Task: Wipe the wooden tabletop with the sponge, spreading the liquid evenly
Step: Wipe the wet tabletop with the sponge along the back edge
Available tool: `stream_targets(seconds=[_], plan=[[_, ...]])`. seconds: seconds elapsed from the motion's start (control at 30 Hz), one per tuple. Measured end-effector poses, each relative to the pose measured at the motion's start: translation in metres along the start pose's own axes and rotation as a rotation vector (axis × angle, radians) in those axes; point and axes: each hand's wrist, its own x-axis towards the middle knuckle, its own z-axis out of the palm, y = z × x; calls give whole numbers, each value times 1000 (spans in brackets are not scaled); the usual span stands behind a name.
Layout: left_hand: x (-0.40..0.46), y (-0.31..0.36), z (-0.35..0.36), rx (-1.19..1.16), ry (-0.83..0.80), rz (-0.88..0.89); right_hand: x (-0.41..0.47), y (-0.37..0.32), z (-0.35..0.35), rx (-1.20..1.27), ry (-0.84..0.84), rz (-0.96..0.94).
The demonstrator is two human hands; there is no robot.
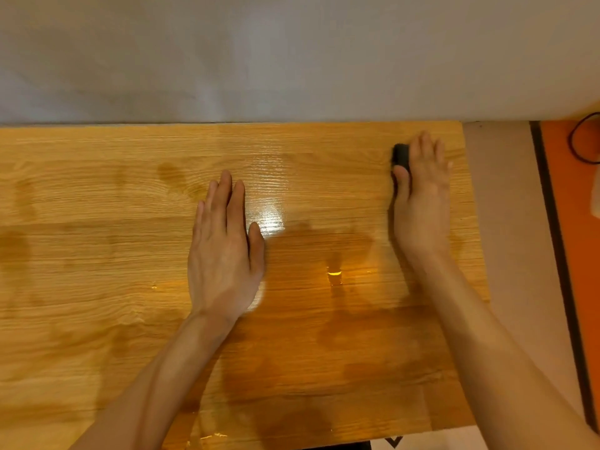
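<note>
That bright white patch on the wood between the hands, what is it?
Head view: it's glare, a lamp reflecting off the wet wooden tabletop beside the left hand; a smaller glint sits nearer; the right hand on the dark sponge looks slightly blurred.

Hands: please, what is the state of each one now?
Left hand: open, flat on the wooden tabletop, holding nothing.
Right hand: pressing the dark sponge onto the tabletop, fingers over it.

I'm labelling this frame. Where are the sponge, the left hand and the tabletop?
sponge [401, 154]: head view, dark visible end.
left hand [224, 251]: head view, back of hand.
tabletop [97, 287]: head view, bare wood at left.
</note>
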Motion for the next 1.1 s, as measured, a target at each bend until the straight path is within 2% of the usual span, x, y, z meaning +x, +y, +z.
stream_targets(seconds=[0.07, 0.1, 0.23, 0.3, 0.33, 0.37, 0.47, 0.53, 0.57, 0.63, 0.7, 0.77, 0.83, 0.93, 1.0, 1.07, 1.1], plan=[[1, -1, 0, 1, -7, -2, -9, -7, 2, -15, 52, 123], [1, -1, 0, 2, -11, -3, -16, -25, 10, -41, 56, 101], [2, 1, 0, 8, -17, -17, -55, -95, 54, -141, 12, -347], [2, 1, 1, 5, -16, -17, -49, -82, 48, -173, -78, -511], [2, 0, 1, 0, -16, -14, -38, -62, 39, -161, -76, -505], [2, 0, 1, -6, -15, -9, -28, -38, 27, -123, -67, -412], [0, -2, 1, -17, -18, -1, -11, 26, -19, -45, 37, 58], [1, -1, 1, -18, -15, -1, -16, 19, -17, -42, 130, 215], [1, -1, 0, -17, -14, -1, -25, 0, -5, -85, 134, 190], [2, 0, 0, -14, -8, -7, -50, -54, 26, -124, 129, -30], [1, 1, -1, -9, -2, -7, -72, -94, 48, -97, -15, -269], [0, 1, -1, -8, 3, 3, -71, -89, 42, -120, -137, -439], [0, 0, -1, -19, 10, 18, -58, -46, 21, -92, -98, -384], [0, 0, 0, -32, 10, 21, -40, 31, -22, -15, 26, 41], [0, 0, 0, -33, 11, 17, -37, 46, -26, -1, 145, 237], [1, 0, -1, -31, 11, 19, -51, 12, -2, -39, 176, 218], [1, 0, -1, -27, 11, 20, -64, -13, 15, -112, 200, 85]])
